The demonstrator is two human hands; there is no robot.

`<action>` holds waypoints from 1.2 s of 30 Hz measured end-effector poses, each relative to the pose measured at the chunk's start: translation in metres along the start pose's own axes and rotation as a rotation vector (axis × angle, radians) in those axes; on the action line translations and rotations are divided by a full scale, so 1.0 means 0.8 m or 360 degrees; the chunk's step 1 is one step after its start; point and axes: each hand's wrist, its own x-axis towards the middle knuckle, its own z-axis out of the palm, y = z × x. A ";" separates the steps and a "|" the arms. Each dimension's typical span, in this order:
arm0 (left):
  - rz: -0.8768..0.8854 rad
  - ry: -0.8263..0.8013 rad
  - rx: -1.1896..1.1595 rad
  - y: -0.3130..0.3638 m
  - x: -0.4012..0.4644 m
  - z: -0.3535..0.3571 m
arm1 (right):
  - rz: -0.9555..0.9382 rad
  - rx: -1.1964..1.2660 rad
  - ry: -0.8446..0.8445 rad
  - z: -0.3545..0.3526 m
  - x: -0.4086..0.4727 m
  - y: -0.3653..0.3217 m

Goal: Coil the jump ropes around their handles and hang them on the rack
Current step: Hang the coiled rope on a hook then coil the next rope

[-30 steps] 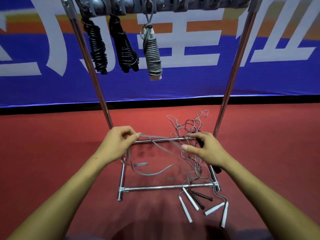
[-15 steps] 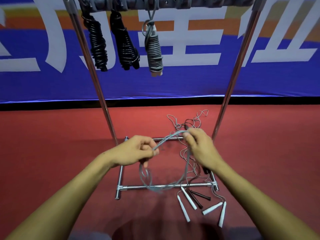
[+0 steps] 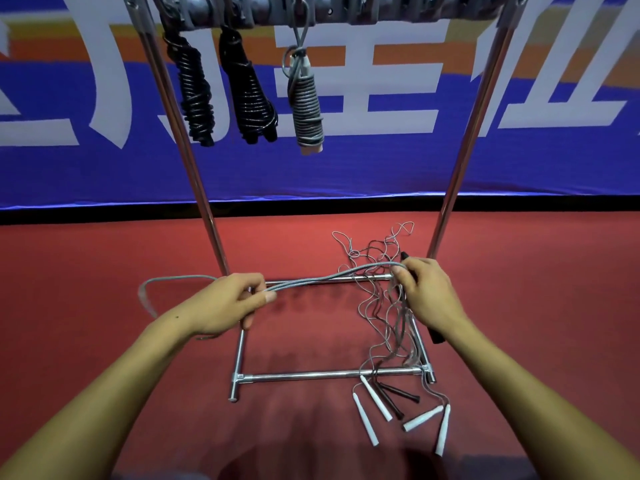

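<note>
While the loose handles lay nearest on the red floor (image 3: pixel 104 271), four white handles (image 3: pixel 375 398) and a black pair (image 3: pixel 398 393) sat just in front of the rack's near base bar (image 3: pixel 329 375), their cords running back over it into a tangle (image 3: pixel 384 306) inside the base frame.

Above that, both hands worked one grey jump rope (image 3: pixel 329 277). The left hand (image 3: pixel 225 304) was closed, thumb and fingers pinching a doubled strand, with a loop of slack bowing out to its left. The right hand (image 3: pixel 427 292) was curled round a black handle (image 3: pixel 437 336) whose ends showed at either side of the fist, the grey strands stretched between the two hands, slightly bowed.

Judgement on technique: the turns would go on best if the left hand fed the strand under light, even tension and the right rolled the handle, each wrap laid beside the last. The tangle needed watching; the other cords crossed close under the right hand and could be dragged into the coil. The slack loop on the left ought to be drawn in before it kinked.

Farther off, on the rack's top rail (image 3: pixel 381 12), hung two black coiled ropes (image 3: pixel 194 95) (image 3: pixel 249 95) and a grey coiled rope (image 3: pixel 308 105), all toward the left; hooks further right looked free. Behind stood a blue banner (image 3: pixel 381 168).
</note>
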 end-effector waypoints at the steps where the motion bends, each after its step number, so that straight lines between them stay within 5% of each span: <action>1: 0.0034 0.0056 -0.0066 -0.003 0.002 0.002 | 0.0013 0.0013 -0.0084 0.000 0.001 0.000; 4: 0.0114 0.0247 0.0054 -0.002 0.012 0.007 | -0.0012 -0.0067 -0.0379 -0.001 -0.004 -0.010; 12: 0.0380 0.0094 0.0152 0.056 0.033 0.051 | -0.0393 0.0079 -0.0753 0.046 -0.059 -0.096; 18: 0.0093 -0.0173 -0.0359 0.040 0.023 0.033 | -0.0468 0.0117 -0.0516 0.032 -0.037 -0.082; 23: 0.0109 -0.0101 -0.0197 0.004 -0.002 0.012 | -0.0273 0.0123 -0.0167 -0.004 -0.011 -0.036; 29: -0.0063 0.0007 -0.0638 0.009 -0.012 0.017 | -0.0266 0.0110 -0.0349 -0.002 -0.025 -0.037; 36: -0.0131 0.0412 0.0401 -0.020 -0.017 0.007 | -0.0233 0.0180 -0.0335 -0.006 -0.035 -0.044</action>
